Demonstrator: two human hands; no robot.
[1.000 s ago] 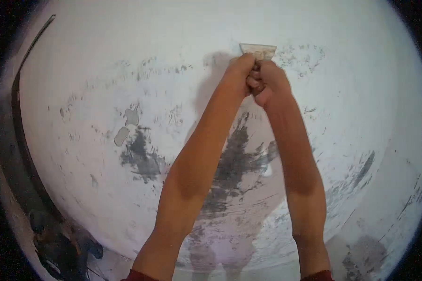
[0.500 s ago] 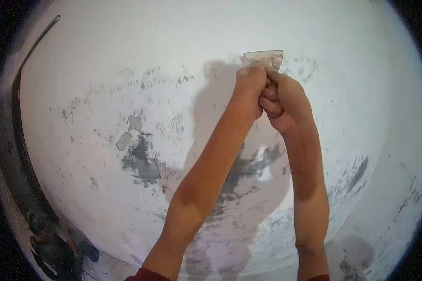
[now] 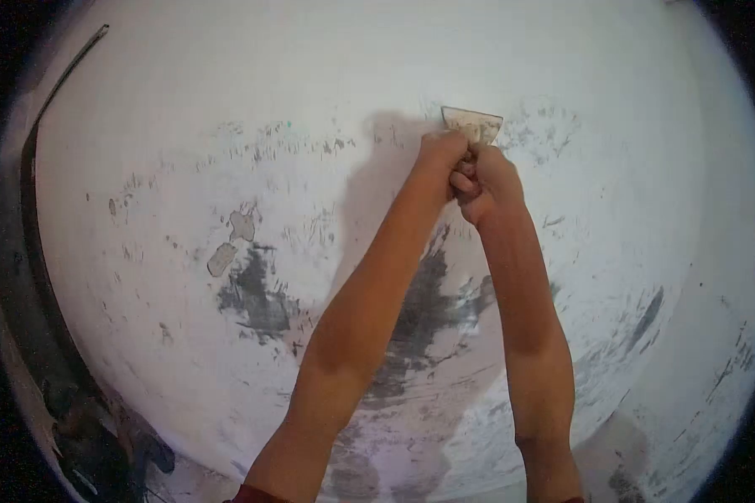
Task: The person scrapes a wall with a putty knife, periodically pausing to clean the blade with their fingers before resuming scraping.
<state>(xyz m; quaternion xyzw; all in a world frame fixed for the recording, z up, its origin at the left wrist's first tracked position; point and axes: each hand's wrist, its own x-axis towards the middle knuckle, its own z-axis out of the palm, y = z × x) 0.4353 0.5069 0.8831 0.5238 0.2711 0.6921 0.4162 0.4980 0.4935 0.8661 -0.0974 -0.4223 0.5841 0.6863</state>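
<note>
Both arms reach up to a white wall [image 3: 226, 75] with scraped grey marks. My left hand [image 3: 445, 155] and my right hand [image 3: 491, 176] close side by side around the handle of a putty knife [image 3: 475, 122]. Its broad, trapezoid blade points up, with the edge against or very close to the wall; contact is hard to make out. Smears cover the blade. Fingers hide the handle. Around the blade the wall surface shows small scratches and flaked spots.
Dark grey bare patches [image 3: 428, 302] lie below the hands, and two light grey spots [image 3: 242, 225] sit to the left. A dark curved strip [image 3: 32, 193] runs down the left side. Dark objects [image 3: 101, 453] lie at bottom left.
Both hands and the putty knife have moved down and slightly left along the wall. The blade's tilt has changed a little. Both hands keep their hold.
</note>
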